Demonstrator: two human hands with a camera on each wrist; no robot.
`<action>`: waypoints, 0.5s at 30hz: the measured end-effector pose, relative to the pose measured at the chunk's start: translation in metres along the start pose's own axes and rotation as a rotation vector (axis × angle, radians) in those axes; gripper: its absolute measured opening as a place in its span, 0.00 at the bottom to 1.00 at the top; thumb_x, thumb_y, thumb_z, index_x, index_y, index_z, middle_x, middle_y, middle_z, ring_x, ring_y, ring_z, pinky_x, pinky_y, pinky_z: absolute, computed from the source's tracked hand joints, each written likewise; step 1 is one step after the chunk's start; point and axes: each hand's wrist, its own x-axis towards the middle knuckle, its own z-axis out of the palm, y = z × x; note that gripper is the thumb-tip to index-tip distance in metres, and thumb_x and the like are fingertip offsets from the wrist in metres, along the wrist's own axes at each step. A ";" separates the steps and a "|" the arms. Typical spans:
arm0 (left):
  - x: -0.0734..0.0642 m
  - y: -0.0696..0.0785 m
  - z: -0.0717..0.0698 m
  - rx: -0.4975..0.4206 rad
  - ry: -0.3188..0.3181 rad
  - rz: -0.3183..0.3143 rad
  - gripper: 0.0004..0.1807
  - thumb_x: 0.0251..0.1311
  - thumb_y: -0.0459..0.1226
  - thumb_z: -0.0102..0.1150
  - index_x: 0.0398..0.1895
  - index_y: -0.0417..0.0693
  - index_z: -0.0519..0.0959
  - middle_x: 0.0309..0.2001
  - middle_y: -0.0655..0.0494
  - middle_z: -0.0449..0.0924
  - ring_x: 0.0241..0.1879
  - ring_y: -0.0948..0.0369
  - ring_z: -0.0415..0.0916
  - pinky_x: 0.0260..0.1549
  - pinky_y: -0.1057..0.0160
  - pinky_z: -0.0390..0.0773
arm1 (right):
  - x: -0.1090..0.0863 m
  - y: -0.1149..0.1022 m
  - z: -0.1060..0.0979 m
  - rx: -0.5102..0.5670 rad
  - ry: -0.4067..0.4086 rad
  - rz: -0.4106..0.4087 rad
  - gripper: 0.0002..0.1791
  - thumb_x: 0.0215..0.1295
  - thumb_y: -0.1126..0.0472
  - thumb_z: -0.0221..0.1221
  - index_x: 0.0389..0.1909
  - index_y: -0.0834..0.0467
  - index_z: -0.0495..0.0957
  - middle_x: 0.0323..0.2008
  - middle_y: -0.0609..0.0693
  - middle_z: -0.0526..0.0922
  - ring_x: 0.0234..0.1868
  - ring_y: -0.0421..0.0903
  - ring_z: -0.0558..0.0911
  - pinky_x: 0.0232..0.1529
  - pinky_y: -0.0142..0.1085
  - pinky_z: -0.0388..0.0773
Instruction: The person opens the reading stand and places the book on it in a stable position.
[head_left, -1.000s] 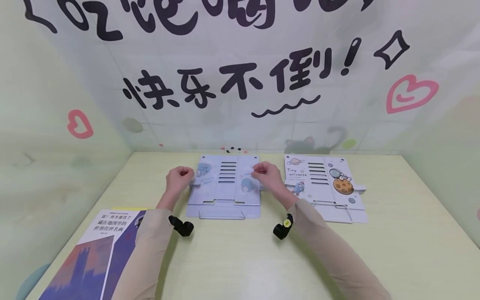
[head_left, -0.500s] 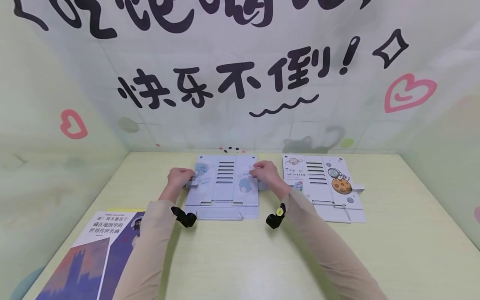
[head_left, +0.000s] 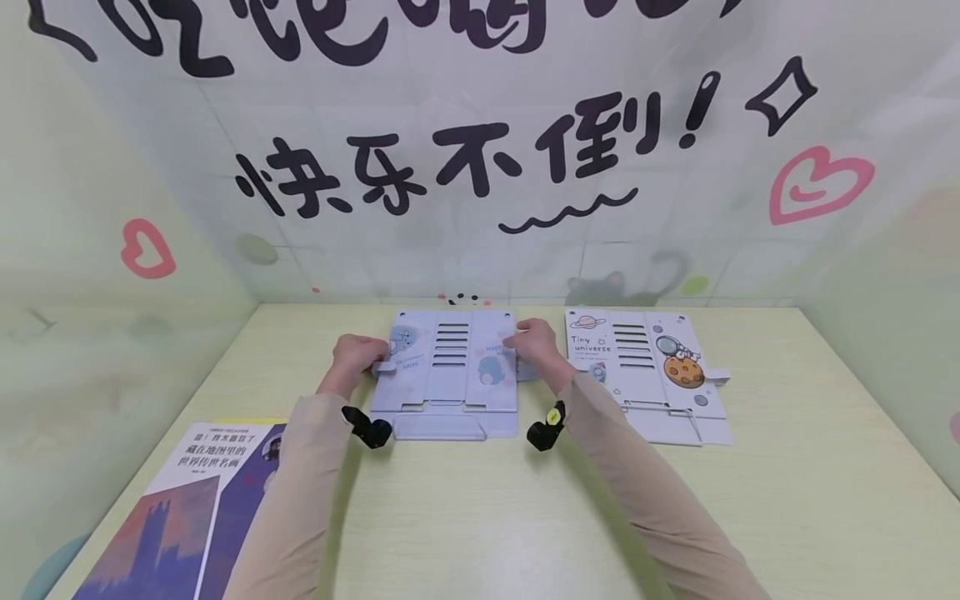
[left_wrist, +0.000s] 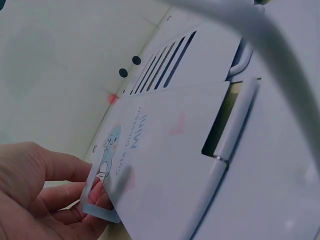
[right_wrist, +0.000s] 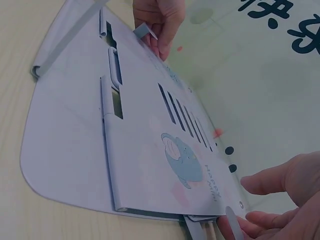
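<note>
A pale lilac book stand with blue dinosaur prints and a column of slots lies at the back middle of the table. My left hand grips its left edge by the folded side tab, thumb in front and fingers behind. On the opposite edge, my right hand holds the panel near the top right corner. Its thumb is at the edge, with the fingers low beside the right tab. A wire page holder lies flat along the stand's front.
To the right lies a white book stand with astronaut and planet prints. Books with a purple and orange cover are at the front left, partly under my left sleeve. A printed backdrop rises behind the table's back edge.
Both hands have settled from over the panel's sides onto its edges. The right hand has turned a little and shifted outward. The head view has swung slightly.
</note>
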 end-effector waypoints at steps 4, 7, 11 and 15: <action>0.002 0.001 0.002 -0.010 0.033 -0.014 0.22 0.54 0.33 0.56 0.52 0.31 0.75 0.45 0.42 0.78 0.37 0.58 0.72 0.32 0.68 0.70 | 0.004 0.001 -0.001 0.037 -0.005 0.022 0.26 0.61 0.67 0.59 0.61 0.63 0.67 0.54 0.61 0.75 0.50 0.53 0.78 0.52 0.41 0.74; 0.003 0.001 0.004 -0.047 0.065 -0.025 0.20 0.55 0.31 0.57 0.52 0.33 0.76 0.49 0.40 0.78 0.38 0.58 0.73 0.28 0.71 0.69 | 0.004 0.002 -0.003 0.083 -0.005 0.025 0.27 0.61 0.68 0.57 0.62 0.62 0.67 0.55 0.60 0.75 0.53 0.53 0.76 0.54 0.41 0.73; 0.002 0.001 0.004 -0.100 0.086 -0.013 0.18 0.56 0.30 0.57 0.51 0.36 0.78 0.49 0.42 0.77 0.38 0.59 0.72 0.30 0.72 0.69 | 0.003 0.001 -0.005 0.147 0.018 -0.017 0.29 0.58 0.73 0.57 0.63 0.63 0.67 0.52 0.61 0.76 0.51 0.53 0.77 0.53 0.40 0.74; -0.002 0.002 0.002 -0.131 0.088 0.047 0.16 0.57 0.30 0.56 0.50 0.35 0.77 0.46 0.44 0.76 0.35 0.59 0.72 0.36 0.68 0.71 | 0.001 0.002 -0.007 0.230 0.051 -0.082 0.28 0.54 0.77 0.57 0.59 0.65 0.70 0.46 0.61 0.79 0.47 0.52 0.78 0.48 0.36 0.77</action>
